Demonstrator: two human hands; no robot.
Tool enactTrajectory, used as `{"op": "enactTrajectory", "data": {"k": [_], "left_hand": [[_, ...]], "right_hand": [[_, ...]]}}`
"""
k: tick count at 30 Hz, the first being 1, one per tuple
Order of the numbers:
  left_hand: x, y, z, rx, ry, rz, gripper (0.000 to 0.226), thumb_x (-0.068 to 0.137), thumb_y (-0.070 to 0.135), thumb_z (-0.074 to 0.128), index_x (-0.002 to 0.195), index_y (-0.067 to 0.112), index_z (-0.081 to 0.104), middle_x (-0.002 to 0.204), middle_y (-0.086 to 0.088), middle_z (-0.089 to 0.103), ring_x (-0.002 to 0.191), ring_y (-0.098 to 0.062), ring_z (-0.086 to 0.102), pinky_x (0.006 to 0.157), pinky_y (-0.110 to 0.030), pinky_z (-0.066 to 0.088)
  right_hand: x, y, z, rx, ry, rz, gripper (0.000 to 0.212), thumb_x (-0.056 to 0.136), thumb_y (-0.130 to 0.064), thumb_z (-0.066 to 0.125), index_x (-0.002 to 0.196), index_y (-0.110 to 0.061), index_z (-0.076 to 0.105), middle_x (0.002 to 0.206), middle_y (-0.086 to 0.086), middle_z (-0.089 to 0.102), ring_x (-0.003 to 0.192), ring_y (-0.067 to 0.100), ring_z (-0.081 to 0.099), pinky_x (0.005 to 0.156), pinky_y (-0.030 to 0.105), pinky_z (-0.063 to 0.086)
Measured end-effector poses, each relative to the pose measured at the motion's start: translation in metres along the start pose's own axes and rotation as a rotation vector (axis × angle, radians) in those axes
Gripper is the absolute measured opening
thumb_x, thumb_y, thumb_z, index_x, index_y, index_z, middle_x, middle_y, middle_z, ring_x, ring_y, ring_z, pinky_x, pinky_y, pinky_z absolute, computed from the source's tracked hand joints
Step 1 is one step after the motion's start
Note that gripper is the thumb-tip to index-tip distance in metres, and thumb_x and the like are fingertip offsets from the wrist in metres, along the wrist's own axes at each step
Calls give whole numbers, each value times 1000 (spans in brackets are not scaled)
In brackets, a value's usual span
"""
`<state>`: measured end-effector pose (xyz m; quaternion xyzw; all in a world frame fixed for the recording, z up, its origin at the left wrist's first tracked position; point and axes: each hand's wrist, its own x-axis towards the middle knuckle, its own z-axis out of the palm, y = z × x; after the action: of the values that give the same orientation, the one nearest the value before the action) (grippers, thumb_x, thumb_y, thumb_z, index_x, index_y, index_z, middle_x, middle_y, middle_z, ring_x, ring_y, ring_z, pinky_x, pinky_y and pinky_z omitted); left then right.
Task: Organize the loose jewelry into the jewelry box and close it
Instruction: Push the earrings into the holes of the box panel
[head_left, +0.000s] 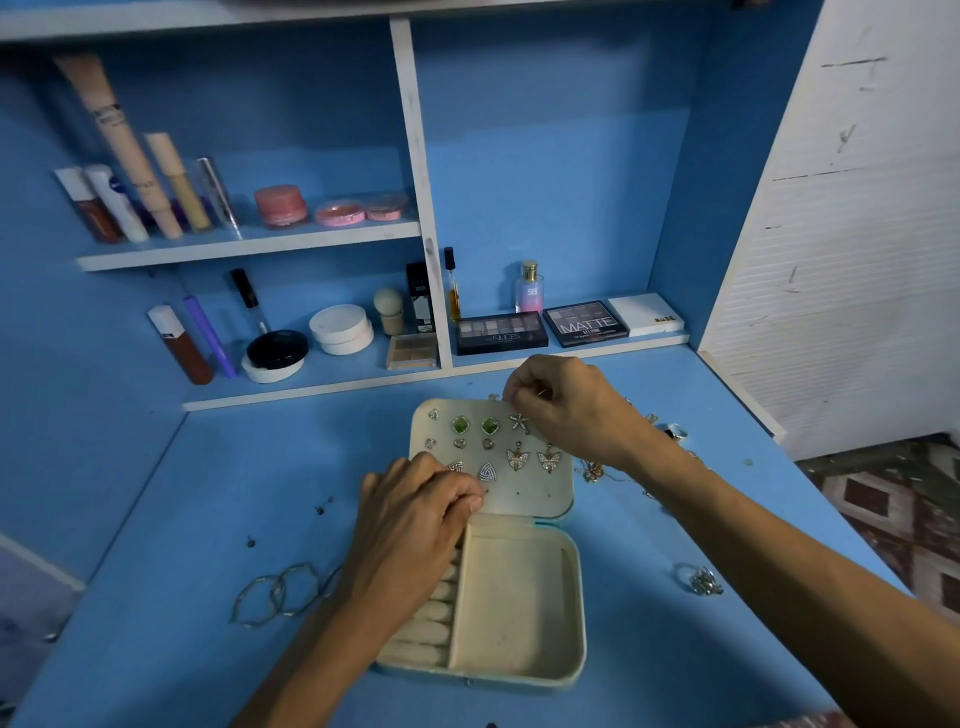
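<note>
Cream, rounded-square jewelry box lay open on the blue bench, its long axis running straight away from the person. Its flat lid panel was folded out beyond the tray and studded with earrings.

The right hand was at the box's far right corner, fingertips pinched narrow on a small thin metal piece, too small to identify. It was just beside the silver star-shaped earring. That corner was probably where the piece would be seated.

The left hand sat on the box's left edge at the hinge line, fingers curled. It seemed to be steadying the lid; whether it gripped anything could not be told.

Loose pieces:
- **Right of the box:** tangled gold chains and a silver stone ring, nearer the right hand.
- **Left of the box:** thin silver bangles and tiny dark studs, nearer the left.
</note>
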<state>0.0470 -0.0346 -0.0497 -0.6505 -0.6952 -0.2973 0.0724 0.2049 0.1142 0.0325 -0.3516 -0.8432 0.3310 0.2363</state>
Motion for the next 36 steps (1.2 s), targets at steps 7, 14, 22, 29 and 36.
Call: {"op": "enactTrajectory", "data": {"k": [7,14,22,29,36], "left_hand": [[6,6,0,38,23,26,27,93,46,46,91,35,70,86,14,55,82,-13,55,72,-39,42],[10,12,-2,105,95,84,17,91,44,59,88,30,68,87,11,54,82,-14,54,72,-34,32],[10,16,-12,45,112,-292,99,62,65,78,137,14,36,129,-11,44,113,-29,43,91,-44,42],[13,8,-19,-254,-23,-389,116,62,73,77,150,28,17,122,11,57,105,-9,55,100,-39,47],[10,12,-24,-196,109,-307,110,52,69,78,138,16,35,101,22,39,84,6,34,87,-36,43]], "right_hand": [[-1,0,-1,38,13,9,17,97,-18,53,97,-16,70,76,-15,62,62,-5,55,53,7,39],[-6,-5,-5,83,11,4,16,96,-16,54,95,-15,70,70,-14,60,56,-10,52,51,7,38],[-8,-5,-7,143,7,28,16,96,-18,55,92,-19,70,68,-12,62,54,-5,52,51,8,36],[-13,-14,-14,273,-39,57,14,98,-22,57,90,-22,68,89,-7,78,66,1,63,57,17,43],[-21,-23,-24,516,-208,92,14,99,-19,59,92,-10,67,93,9,77,81,19,73,70,25,55]]}}
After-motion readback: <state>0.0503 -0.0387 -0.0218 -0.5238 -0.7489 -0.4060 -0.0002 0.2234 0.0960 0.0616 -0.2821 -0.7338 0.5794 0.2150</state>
